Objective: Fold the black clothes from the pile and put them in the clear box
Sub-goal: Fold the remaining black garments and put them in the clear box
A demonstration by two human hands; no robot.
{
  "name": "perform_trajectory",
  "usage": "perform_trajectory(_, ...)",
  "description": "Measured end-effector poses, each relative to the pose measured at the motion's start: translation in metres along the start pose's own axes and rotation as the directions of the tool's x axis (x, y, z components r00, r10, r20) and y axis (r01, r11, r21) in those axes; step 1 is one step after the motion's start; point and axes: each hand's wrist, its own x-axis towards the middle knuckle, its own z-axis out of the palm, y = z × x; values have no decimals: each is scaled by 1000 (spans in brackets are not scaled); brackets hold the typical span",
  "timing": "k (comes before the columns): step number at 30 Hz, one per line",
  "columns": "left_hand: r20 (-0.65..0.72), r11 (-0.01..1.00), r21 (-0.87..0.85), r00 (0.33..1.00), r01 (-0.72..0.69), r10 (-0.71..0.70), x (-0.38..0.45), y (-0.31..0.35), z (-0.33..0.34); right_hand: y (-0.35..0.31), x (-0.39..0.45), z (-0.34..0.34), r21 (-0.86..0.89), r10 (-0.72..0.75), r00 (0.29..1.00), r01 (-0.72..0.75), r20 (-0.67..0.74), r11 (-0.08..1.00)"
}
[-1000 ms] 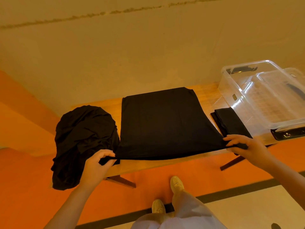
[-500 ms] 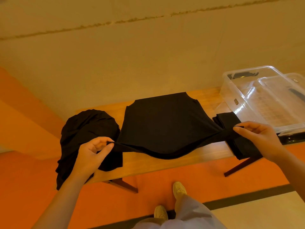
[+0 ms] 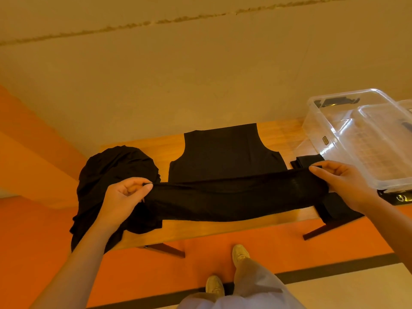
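I see my left hand (image 3: 124,197) and right hand (image 3: 343,184) each pinching a near corner of the flat black cloth garment (image 3: 225,157), lifting its near edge above the wooden table (image 3: 223,228). A crumpled black clothes pile (image 3: 111,172) lies left, a clear plastic box (image 3: 365,139) right.
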Motion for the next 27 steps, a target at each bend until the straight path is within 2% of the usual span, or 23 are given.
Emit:
perform_trajectory(4,-65,996,-6,994,84,-85,41,-1,12,-4,48,6,22,42,997,-41,-58,999)
perform_trajectory(9,-95,982,47,979,183,-178,121,-3,30,-16,142,10,-130,39,997,-47,-63,990)
perform_trajectory(13,-179,948,193,959,252,-219,194,-14,55,-20,229,19,-215,44,997,-57,-66,975)
perform_trajectory(16,-270,896,335,940,293,-206,227,-25,81,-9,268,31,-385,45,989,-97,-143,918)
perform_trajectory(18,-274,840,461,946,287,-172,227,-36,102,7,268,44,-511,14,986,-98,-165,854)
perform_trajectory(20,-205,764,616,975,195,-83,206,-51,124,27,247,59,-620,-81,994,20,-70,784)
perform_trajectory(23,63,605,791,995,-94,71,153,-71,149,55,201,77,-744,-162,973,231,166,627)
perform_trajectory(25,185,547,817,981,-182,50,121,-91,158,74,172,84,-801,-178,937,349,301,485)
perform_trajectory(27,187,544,827,982,-142,-29,97,-106,159,95,149,87,-834,-174,909,417,379,360)
